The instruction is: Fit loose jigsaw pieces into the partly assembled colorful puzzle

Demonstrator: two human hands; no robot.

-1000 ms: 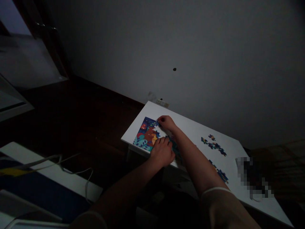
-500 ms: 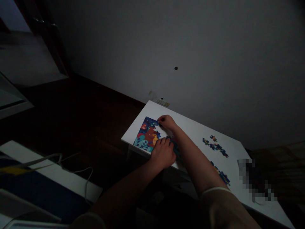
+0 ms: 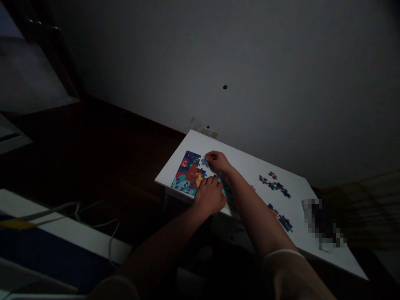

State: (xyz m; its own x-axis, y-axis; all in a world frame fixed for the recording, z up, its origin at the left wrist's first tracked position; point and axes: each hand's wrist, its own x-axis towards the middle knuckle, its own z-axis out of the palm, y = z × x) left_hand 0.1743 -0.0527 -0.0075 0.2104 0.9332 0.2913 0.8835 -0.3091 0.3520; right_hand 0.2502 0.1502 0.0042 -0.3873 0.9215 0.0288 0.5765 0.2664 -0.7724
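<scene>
A partly assembled jigsaw puzzle (image 3: 184, 177) lies at the left end of the white table, showing dark blue, red, brown and teal artwork. My right hand (image 3: 218, 161) pinches a blue puzzle piece (image 3: 205, 161) just right of the puzzle's upper edge, a narrow gap apart from it. My left hand (image 3: 210, 195) rests flat over the puzzle's lower right part, fingers stretched out and covering some of it. More teal puzzle shows between my left hand and my right forearm, which hides the rest.
Loose puzzle pieces (image 3: 276, 185) lie in a cluster on the white table (image 3: 242, 162), with another group (image 3: 280, 217) nearer its front edge. A blurred-out object (image 3: 321, 221) sits at the right end. A wall (image 3: 275, 83) with a socket (image 3: 209, 132) runs behind. Cables (image 3: 114, 237) hang at lower left.
The blue piece now shows clearly in my right hand, which has drawn slightly right of the puzzle's edge. My left hand stays on the puzzle. The view has shifted a little.
</scene>
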